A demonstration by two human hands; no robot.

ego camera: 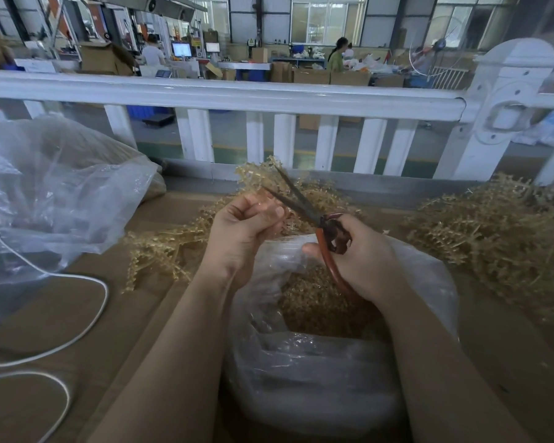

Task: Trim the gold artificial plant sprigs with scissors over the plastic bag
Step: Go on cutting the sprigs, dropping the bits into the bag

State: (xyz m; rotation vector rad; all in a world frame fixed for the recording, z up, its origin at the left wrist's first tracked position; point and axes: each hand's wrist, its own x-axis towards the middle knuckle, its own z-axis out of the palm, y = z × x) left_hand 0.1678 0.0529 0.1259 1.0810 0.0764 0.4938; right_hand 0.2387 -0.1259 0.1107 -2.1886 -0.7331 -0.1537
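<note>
A brown worktop (61, 314) runs up to a white railing (224, 97) along its far edge. An open plastic bag (317, 362) at the near edge holds gold trimmings. A loose heap of gold sprigs (493, 238) lies toward the right edge. Above the bag, the left hand (240, 231) pinches one gold sprig (259, 174) in curled fingers. The right hand (362, 257) grips the orange-handled scissors (304, 206), blades parted around the sprig.

Two hands (243, 228), one pair of scissors (304, 203), two plastic bags (301, 362), two sprig heaps (493, 231), one white cable (77, 330).
</note>
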